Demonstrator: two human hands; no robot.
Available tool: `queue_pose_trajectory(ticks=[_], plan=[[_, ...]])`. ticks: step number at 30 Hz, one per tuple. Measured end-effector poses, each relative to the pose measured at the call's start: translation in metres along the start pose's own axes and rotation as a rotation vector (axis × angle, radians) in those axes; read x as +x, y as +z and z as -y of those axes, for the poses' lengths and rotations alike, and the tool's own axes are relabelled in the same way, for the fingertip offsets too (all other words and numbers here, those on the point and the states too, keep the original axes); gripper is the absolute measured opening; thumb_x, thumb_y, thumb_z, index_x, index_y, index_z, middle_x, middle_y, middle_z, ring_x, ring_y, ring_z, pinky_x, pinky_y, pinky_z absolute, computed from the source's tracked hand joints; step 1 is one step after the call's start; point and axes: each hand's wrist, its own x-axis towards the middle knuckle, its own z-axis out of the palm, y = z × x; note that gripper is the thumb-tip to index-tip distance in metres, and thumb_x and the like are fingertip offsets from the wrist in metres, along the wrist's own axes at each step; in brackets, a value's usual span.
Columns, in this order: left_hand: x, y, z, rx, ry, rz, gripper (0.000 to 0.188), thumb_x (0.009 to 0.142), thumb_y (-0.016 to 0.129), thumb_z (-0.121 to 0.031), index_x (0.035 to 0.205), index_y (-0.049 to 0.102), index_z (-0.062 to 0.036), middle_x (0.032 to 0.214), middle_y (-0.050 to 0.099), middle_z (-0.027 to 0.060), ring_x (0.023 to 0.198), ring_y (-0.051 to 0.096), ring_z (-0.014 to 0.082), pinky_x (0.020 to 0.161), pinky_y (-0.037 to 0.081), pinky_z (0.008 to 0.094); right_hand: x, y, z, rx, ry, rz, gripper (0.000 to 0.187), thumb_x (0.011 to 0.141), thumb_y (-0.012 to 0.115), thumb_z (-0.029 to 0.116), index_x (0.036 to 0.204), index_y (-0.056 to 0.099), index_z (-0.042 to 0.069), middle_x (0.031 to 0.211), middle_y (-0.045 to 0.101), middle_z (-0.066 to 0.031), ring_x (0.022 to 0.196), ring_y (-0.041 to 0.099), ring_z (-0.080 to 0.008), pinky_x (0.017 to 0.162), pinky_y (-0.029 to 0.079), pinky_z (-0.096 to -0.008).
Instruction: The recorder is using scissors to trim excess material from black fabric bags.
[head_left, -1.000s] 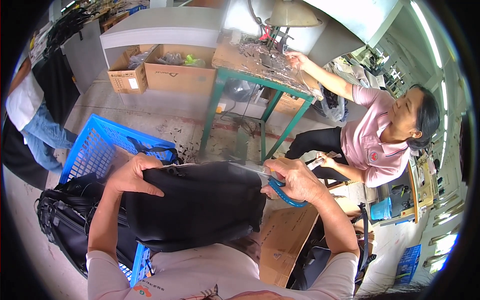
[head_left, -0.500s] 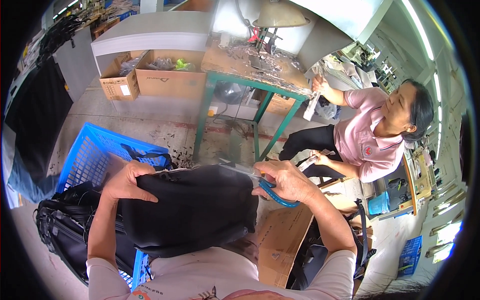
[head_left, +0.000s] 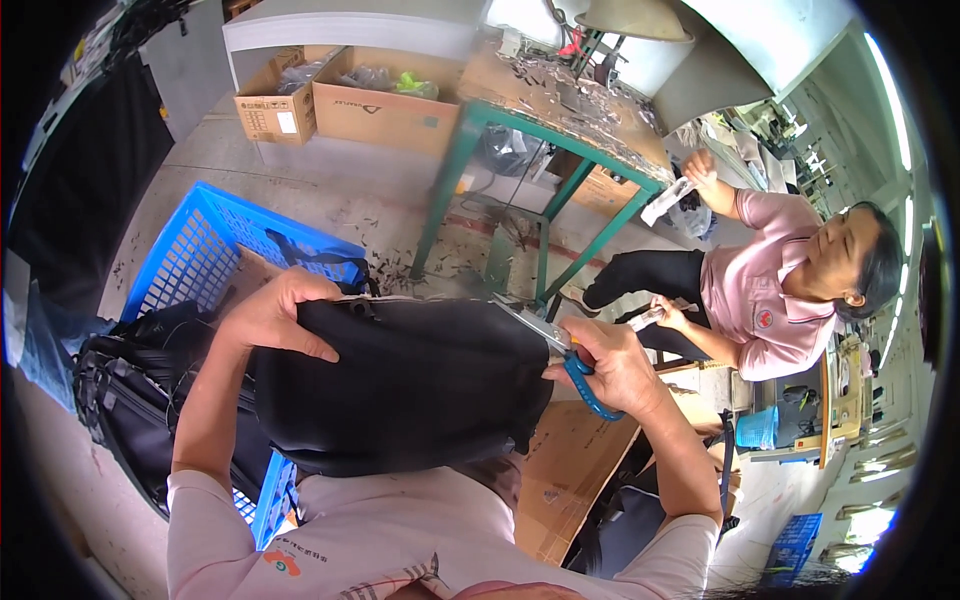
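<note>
Black fabric: my left hand pinches its upper-left edge, my right hand grips blue-handled scissors at its upper right; I'd keep it taut.

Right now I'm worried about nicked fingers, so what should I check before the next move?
1. Left hand gripping the black fabric piece: ok, at its upper left.
2. Right hand holding the scissors: ok.
3. Left fingers clear of the blades: ok, at the opposite end.
4. Co-worker's hands clear of the blades: ok, apart on the right.
5. Underside of the fabric clear: cannot tell, hidden.
</note>
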Motion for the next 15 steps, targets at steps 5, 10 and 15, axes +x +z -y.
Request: queue_pose_trajectory(ticks=[5,10,15], plan=[[-0.002,0.003,0.000,-0.004,-0.025,-0.015,0.028,0.055,0.078,0.000,0.075,0.059,0.0003,0.065,0.053,0.0030,0.062,0.051,0.0114,0.056,0.036,0.0254,0.010,-0.007,0.009,0.019,0.058,0.058,0.052,0.058,0.082,0.021,0.098,0.053,0.004,0.062,0.049,-0.0069,0.054,0.052,-0.0223,0.050,0.042,-0.0327],[-0.001,0.004,-0.002,0.041,0.020,0.012,0.029,0.054,0.079,-0.002,0.075,0.059,0.0000,0.066,0.054,0.0046,0.063,0.051,0.0133,0.058,0.036,0.0256,0.017,-0.012,0.006,-0.041,-0.017,0.089,0.056,0.055,0.083,0.022,0.098,0.053,0.004,0.069,0.052,-0.0073,0.058,0.053,-0.0219,0.051,0.043,-0.0331],[-0.003,0.001,0.002,0.057,0.035,0.032,0.030,0.053,0.079,-0.003,0.075,0.060,-0.0003,0.067,0.055,0.0056,0.063,0.052,0.0148,0.058,0.036,0.0264,0.021,-0.018,0.010,-0.048,-0.026,0.135,0.055,0.057,0.082,0.024,0.099,0.053,0.004,0.074,0.055,-0.0078,0.064,0.056,-0.0250,0.057,0.045,-0.0353]])
